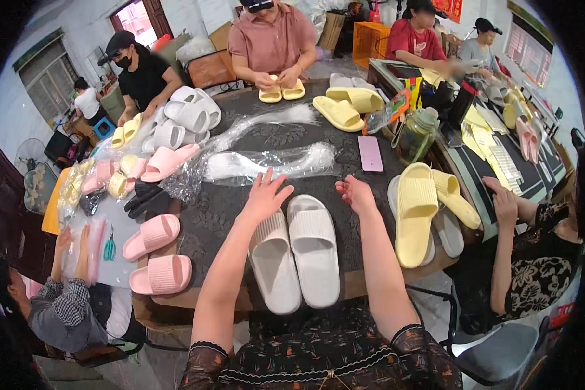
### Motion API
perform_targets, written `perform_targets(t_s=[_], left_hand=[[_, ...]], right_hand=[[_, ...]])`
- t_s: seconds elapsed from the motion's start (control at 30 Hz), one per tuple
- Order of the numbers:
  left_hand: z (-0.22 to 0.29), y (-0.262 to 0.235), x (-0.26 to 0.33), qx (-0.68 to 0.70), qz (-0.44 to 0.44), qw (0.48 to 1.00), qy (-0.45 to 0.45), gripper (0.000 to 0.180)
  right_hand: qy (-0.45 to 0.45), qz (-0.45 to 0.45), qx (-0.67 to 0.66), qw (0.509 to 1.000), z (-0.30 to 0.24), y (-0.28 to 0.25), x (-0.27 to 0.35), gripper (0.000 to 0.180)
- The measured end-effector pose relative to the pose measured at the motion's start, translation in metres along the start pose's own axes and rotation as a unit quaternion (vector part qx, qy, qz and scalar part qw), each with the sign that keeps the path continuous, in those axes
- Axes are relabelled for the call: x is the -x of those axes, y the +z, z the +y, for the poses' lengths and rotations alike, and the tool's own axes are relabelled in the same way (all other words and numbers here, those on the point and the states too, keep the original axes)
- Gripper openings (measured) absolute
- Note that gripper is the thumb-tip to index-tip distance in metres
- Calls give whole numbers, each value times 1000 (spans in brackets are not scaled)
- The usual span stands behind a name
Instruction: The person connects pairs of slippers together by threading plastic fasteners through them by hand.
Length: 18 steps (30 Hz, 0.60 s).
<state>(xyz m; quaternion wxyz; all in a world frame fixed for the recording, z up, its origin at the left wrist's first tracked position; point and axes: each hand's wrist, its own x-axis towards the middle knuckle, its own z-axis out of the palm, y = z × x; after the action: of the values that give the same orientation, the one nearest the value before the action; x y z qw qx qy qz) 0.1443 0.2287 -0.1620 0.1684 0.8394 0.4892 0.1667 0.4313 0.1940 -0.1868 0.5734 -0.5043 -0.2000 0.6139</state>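
A pair of light grey slippers, the left slipper (276, 273) and the right slipper (315, 260), lies side by side at the table's near edge, toes pointing away from me. My left hand (265, 196) is over the toe of the left slipper, fingers spread and nothing in them. Just beyond the right slipper's toe, my right hand (356, 194) hangs with fingers loosely bent and apart, holding nothing that I can see. Past both hands lies a stack of clear plastic bags (273, 166), its near edge close to my left fingertips.
Yellow slippers (416, 214) lie over grey ones at right; pink slippers (160, 274) sit at left. A pink phone (370, 153) and a green bottle (417, 133) stand beyond my right hand. Several co-workers handle slippers and bags around the dark-covered table (211, 214).
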Motion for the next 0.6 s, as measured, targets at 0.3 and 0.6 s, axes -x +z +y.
perform_targets(t_s=[0.3, 0.6], left_hand=[[1, 27, -25, -83, -42, 993, -73, 66], [3, 27, -24, -113, -38, 990, -82, 69]], right_hand=[[-83, -10, -162, 983, 8, -28, -18, 22], [-406, 156, -186, 881, -63, 5, 93, 21]])
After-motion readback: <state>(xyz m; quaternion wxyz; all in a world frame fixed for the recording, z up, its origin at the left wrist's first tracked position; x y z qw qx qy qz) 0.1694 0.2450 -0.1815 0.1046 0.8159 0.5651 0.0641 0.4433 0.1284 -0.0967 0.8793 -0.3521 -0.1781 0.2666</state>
